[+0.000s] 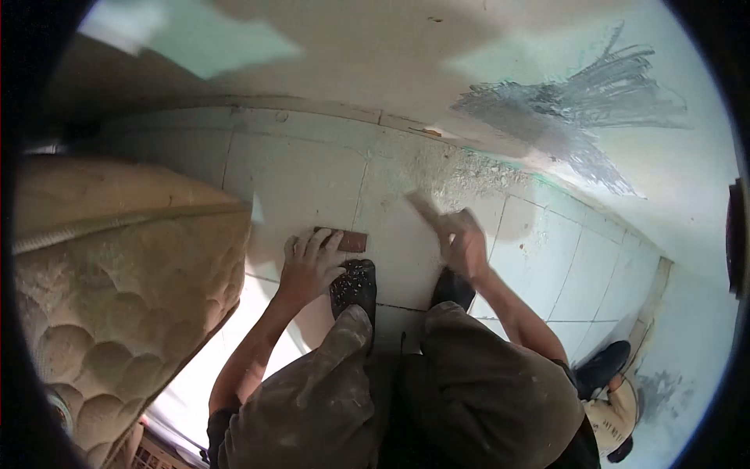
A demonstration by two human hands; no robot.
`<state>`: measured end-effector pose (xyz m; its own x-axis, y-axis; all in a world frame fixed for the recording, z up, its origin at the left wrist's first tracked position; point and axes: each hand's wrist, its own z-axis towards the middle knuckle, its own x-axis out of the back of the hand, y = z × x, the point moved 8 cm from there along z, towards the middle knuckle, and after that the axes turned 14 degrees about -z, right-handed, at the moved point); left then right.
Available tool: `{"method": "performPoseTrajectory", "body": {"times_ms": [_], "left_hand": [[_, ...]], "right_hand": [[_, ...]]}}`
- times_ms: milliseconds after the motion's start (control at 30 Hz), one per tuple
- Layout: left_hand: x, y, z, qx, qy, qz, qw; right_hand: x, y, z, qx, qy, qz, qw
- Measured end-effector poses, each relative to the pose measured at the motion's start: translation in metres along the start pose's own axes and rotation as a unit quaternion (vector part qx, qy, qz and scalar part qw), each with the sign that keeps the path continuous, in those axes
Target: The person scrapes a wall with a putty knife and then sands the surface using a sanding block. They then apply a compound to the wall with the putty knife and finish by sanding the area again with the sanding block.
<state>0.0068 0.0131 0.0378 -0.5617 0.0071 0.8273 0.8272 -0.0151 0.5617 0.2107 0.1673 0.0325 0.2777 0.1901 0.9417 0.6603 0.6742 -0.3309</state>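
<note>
My left hand is low over the floor, its fingers curled over a flat reddish-brown rectangular block. The fingers hide the left part of the block. My right hand grips a flat greyish-brown strip, smeared by motion, that points up and left toward the wall's foot. I cannot tell exactly what kind of tool the strip is. Beneath it are pale floor tiles with whitish dust and crumbs along the wall.
A wall with a grey smeared patch rises ahead. To the left leans a quilted mattress. My dark shoes stand between my hands, one speckled white. At lower right are a dark shoe and a pale printed bag.
</note>
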Motion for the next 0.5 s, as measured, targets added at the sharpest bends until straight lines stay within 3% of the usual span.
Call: {"method": "performPoseTrajectory", "body": {"times_ms": [67, 133, 167, 200, 233, 267, 300, 333, 367, 433, 467, 500], "left_hand": [[-0.01, -0.016, 0.004, 0.015, 0.003, 0.023, 1.0], [-0.012, -0.047, 0.009, 0.047, 0.062, 0.069, 0.995], [-0.009, -0.05, 0.016, 0.045, 0.06, 0.065, 0.995], [0.002, -0.059, 0.02, 0.078, 0.119, 0.02, 0.99], [0.015, -0.064, 0.019, 0.113, 0.177, -0.022, 0.977], [0.02, -0.058, 0.024, 0.113, 0.178, -0.024, 0.977], [0.028, -0.057, 0.026, 0.127, 0.201, -0.114, 0.964], [0.038, -0.058, 0.029, 0.14, 0.224, -0.201, 0.943], [0.05, -0.056, 0.033, 0.14, 0.224, -0.197, 0.944], [0.057, -0.055, 0.039, 0.176, 0.187, -0.191, 0.947], [0.055, -0.058, 0.041, 0.173, 0.187, -0.194, 0.947], [0.053, -0.072, 0.039, 0.199, 0.223, -0.252, 0.92]], "right_hand": [[-0.026, -0.032, -0.031, 0.075, -0.121, -0.02, 0.99], [-0.026, -0.042, -0.035, 0.097, -0.129, 0.037, 0.986], [-0.027, -0.016, -0.02, -0.042, -0.13, 0.07, 0.988], [-0.027, 0.01, -0.012, -0.18, -0.13, 0.101, 0.97], [-0.018, 0.033, 0.004, -0.226, -0.095, 0.06, 0.968], [-0.006, 0.051, 0.016, -0.268, -0.056, 0.019, 0.962], [-0.003, 0.046, 0.018, -0.268, -0.055, 0.02, 0.962], [0.003, 0.03, 0.023, -0.227, -0.034, 0.028, 0.973], [0.006, 0.014, 0.026, -0.185, -0.014, 0.035, 0.982], [-0.03, -0.04, 0.006, -0.058, -0.093, 0.145, 0.983], [-0.026, -0.076, 0.01, 0.059, -0.137, 0.079, 0.986], [-0.036, -0.073, 0.016, 0.026, -0.138, 0.037, 0.989]]}}
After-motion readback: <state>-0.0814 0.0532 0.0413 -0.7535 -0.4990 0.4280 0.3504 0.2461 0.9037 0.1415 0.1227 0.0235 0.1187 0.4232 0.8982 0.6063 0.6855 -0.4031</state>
